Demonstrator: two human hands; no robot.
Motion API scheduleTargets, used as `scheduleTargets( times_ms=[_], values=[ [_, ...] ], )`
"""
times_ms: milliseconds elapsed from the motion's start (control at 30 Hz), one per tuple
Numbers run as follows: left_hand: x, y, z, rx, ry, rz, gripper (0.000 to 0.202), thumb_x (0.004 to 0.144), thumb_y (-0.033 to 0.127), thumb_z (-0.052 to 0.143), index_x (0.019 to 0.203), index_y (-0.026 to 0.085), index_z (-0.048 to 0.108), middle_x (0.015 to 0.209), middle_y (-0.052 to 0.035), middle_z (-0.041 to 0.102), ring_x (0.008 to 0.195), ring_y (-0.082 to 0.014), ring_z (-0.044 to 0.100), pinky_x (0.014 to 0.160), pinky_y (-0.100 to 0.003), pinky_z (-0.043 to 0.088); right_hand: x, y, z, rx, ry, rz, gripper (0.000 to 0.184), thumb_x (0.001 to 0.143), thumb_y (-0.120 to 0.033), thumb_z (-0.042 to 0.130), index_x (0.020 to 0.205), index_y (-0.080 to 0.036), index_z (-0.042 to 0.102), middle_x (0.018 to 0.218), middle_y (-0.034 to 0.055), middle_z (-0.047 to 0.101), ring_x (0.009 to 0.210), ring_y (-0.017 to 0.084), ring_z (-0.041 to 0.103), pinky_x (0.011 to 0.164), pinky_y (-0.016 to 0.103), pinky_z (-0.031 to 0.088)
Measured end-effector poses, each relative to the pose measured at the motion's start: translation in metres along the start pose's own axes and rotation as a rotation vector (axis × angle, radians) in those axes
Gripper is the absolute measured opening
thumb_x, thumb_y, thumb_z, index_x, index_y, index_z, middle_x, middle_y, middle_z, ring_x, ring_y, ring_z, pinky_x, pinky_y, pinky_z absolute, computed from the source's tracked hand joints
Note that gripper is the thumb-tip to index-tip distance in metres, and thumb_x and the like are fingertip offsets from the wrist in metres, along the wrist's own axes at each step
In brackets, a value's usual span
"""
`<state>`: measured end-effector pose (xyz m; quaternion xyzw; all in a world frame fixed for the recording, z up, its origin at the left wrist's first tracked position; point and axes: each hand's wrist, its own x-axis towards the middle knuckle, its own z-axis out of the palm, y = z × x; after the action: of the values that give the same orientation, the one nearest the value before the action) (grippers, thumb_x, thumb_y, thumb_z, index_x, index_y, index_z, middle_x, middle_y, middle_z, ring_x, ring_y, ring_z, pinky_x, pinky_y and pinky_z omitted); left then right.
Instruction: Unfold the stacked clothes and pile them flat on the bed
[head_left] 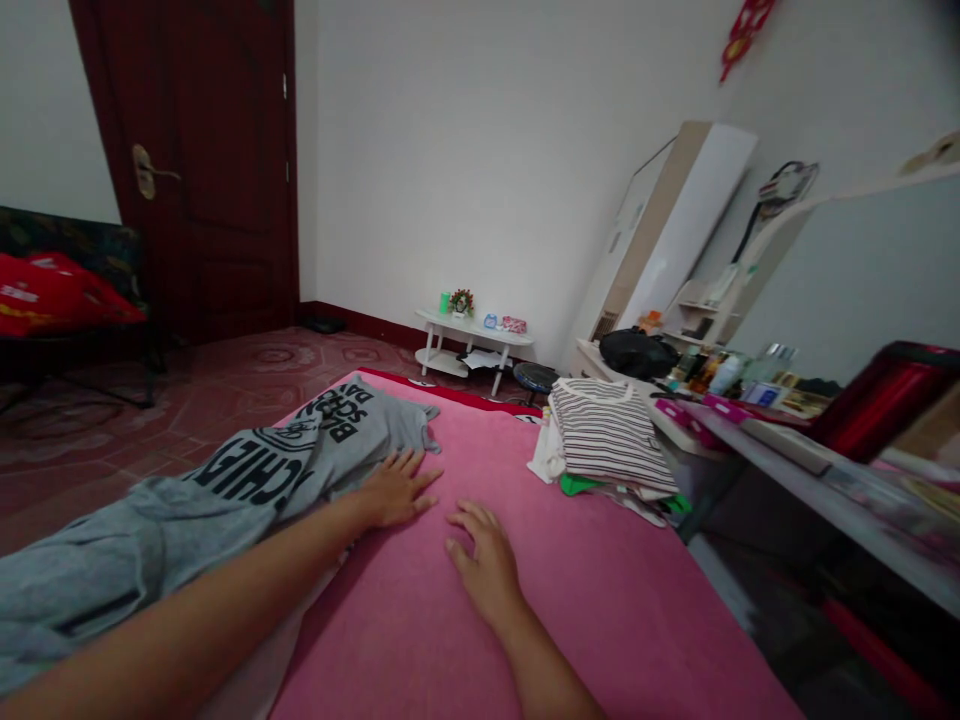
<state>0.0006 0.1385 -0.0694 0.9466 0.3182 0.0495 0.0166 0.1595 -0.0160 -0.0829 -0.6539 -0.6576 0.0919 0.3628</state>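
Observation:
My left hand [395,488] lies flat with fingers spread at the edge of a grey T-shirt [247,470] with black lettering, which is stretched across the left side of a pink bed cover [540,590]. My right hand [484,556] rests palm down on the bare pink cover just right of it, fingers apart and slightly curled, holding nothing. A folded pile of clothes topped by a black-and-white striped shirt [609,435] sits at the cover's far right edge, about an arm's reach beyond my right hand.
A cluttered dresser top [757,420] with bottles, a black bag [637,352] and a red box [889,400] runs along the right. A small white table [472,340] stands by the far wall. A dark red door [214,170] and a bench with a red cushion [52,295] are at left.

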Motion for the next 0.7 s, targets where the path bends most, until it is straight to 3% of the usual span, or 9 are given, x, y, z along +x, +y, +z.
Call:
scheduleTargets(
  times_ms=[100, 167, 233, 267, 333, 433, 500, 567, 700],
  values=[
    [-0.008, 0.017, 0.014, -0.025, 0.075, -0.038, 0.07, 0.09, 0.064, 0.023, 0.145, 0.024, 0.033, 0.153, -0.0175, 0.023, 0.14, -0.0372, 0.019, 0.109, -0.055, 0.018, 0.01, 0.025, -0.014, 0.045, 0.03, -0.045, 0.041, 0.074, -0.017, 0.054, 0.114, -0.021, 0.062, 0.122, 0.0067, 0.061, 0.115, 0.021, 0.054, 0.102, 0.039, 0.04],
    [-0.01, 0.023, 0.016, -0.015, 0.129, -0.05, 0.071, 0.09, 0.065, 0.021, 0.144, 0.022, 0.036, 0.152, -0.0178, 0.026, 0.139, -0.0376, 0.021, 0.109, -0.055, 0.018, 0.024, 0.047, -0.045, -0.021, 0.171, -0.04, 0.046, 0.076, -0.016, 0.049, 0.122, -0.018, 0.056, 0.124, 0.0091, 0.059, 0.115, 0.021, 0.053, 0.102, 0.039, 0.04],
    [-0.011, 0.025, 0.016, 0.001, 0.163, -0.045, 0.07, 0.09, 0.063, 0.022, 0.143, 0.021, 0.039, 0.15, -0.018, 0.029, 0.138, -0.0377, 0.024, 0.108, -0.055, 0.018, 0.041, 0.069, -0.091, -0.211, 0.408, 0.015, 0.045, 0.079, -0.02, 0.046, 0.123, -0.015, 0.053, 0.129, 0.0124, 0.054, 0.122, 0.023, 0.047, 0.106, 0.042, 0.034],
    [-0.011, 0.026, 0.016, 0.009, 0.172, -0.043, 0.069, 0.091, 0.063, 0.022, 0.142, 0.021, 0.04, 0.15, -0.0182, 0.03, 0.138, -0.0378, 0.025, 0.108, -0.055, 0.018, 0.048, 0.079, -0.118, -0.333, 0.509, 0.085, 0.045, 0.08, -0.023, 0.047, 0.124, -0.014, 0.051, 0.132, 0.0133, 0.051, 0.126, 0.025, 0.042, 0.107, 0.043, 0.031],
    [-0.011, 0.027, 0.015, 0.019, 0.182, -0.04, 0.068, 0.091, 0.062, 0.022, 0.142, 0.021, 0.04, 0.15, -0.0184, 0.031, 0.137, -0.0381, 0.026, 0.107, -0.056, 0.019, 0.061, 0.097, -0.168, -0.549, 0.642, 0.402, 0.049, 0.084, -0.031, 0.046, 0.131, -0.015, 0.045, 0.138, 0.0138, 0.045, 0.129, 0.026, 0.038, 0.107, 0.043, 0.03],
    [-0.011, 0.029, 0.014, 0.029, 0.198, -0.045, 0.066, 0.091, 0.061, 0.023, 0.142, 0.021, 0.04, 0.15, -0.0183, 0.031, 0.137, -0.0382, 0.026, 0.106, -0.057, 0.02, 0.072, 0.119, -0.223, -0.624, 0.639, 0.832, 0.057, 0.084, -0.048, 0.048, 0.127, -0.012, 0.05, 0.133, 0.0224, 0.046, 0.126, 0.036, 0.04, 0.099, 0.052, 0.035],
    [-0.012, 0.03, 0.014, 0.035, 0.209, -0.049, 0.065, 0.091, 0.06, 0.024, 0.141, 0.022, 0.041, 0.149, -0.0182, 0.032, 0.137, -0.0381, 0.026, 0.106, -0.057, 0.021, 0.076, 0.131, -0.242, -0.587, 0.596, 0.961, 0.058, 0.076, -0.054, 0.057, 0.114, -0.01, 0.061, 0.124, 0.0275, 0.052, 0.119, 0.043, 0.046, 0.091, 0.058, 0.04],
    [-0.012, 0.031, 0.014, 0.037, 0.218, -0.05, 0.064, 0.092, 0.059, 0.024, 0.14, 0.022, 0.043, 0.149, -0.018, 0.033, 0.137, -0.0376, 0.028, 0.106, -0.056, 0.022, 0.079, 0.139, -0.249, -0.573, 0.555, 1.022, 0.052, 0.069, -0.053, 0.066, 0.103, -0.013, 0.067, 0.121, 0.0265, 0.055, 0.116, 0.044, 0.048, 0.088, 0.058, 0.041],
    [-0.012, 0.031, 0.014, 0.043, 0.239, -0.052, 0.063, 0.092, 0.058, 0.026, 0.14, 0.022, 0.043, 0.149, -0.0176, 0.034, 0.135, -0.0373, 0.031, 0.106, -0.055, 0.022, 0.084, 0.147, -0.248, -0.606, 0.513, 0.954, 0.029, 0.073, -0.036, 0.063, 0.093, -0.017, 0.07, 0.117, 0.0201, 0.06, 0.114, 0.037, 0.053, 0.092, 0.053, 0.041]
  ],
)
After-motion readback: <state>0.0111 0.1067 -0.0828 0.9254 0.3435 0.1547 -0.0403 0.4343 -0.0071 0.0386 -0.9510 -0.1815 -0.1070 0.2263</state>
